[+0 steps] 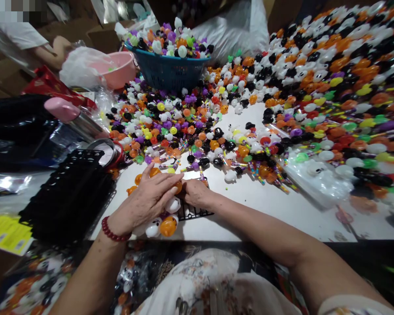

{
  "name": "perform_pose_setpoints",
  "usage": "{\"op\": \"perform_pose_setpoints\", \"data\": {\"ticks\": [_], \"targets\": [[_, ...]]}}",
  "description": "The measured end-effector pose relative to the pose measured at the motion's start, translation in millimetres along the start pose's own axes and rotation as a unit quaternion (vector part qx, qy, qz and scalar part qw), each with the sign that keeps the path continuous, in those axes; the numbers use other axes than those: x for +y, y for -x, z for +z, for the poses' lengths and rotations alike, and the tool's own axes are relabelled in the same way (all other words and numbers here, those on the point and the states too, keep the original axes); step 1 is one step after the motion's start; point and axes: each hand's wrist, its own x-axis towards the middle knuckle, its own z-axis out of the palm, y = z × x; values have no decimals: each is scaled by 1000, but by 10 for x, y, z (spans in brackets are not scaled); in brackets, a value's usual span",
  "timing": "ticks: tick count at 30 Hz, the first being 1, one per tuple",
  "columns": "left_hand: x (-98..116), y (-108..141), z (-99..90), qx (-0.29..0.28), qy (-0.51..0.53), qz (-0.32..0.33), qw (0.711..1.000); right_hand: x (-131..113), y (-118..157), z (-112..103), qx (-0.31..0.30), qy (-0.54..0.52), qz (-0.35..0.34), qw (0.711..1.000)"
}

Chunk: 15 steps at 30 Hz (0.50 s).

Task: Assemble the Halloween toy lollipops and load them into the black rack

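My left hand, with a dark red bead bracelet on the wrist, lies with fingers stretched out over several orange and white figure tops. Below it show an orange figure top and a white one with a dark face. My right hand is beside it, fingers curled in over a black plastic grid tray. The left fingertips partly cover the right fingers, so what they pinch is hidden. A striped multicoloured stick shows just above the right hand.
Loose figure-topped sticks cover the table beyond my hands. A filled blue basket and a pink basin stand behind. Black grid trays are stacked at left. At right lie a clear plastic bag and scissors.
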Motion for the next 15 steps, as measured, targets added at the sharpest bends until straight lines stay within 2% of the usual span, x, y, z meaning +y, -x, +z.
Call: {"op": "perform_pose_setpoints", "data": {"ticks": [9,15], "targets": [[30,-7,-40,-25,15,0,1000,58,-82,-31,-22,-66,-66,995],[2,-39,-47,-25,8,11,1000,43,-47,31,-22,-53,-66,996]]}}
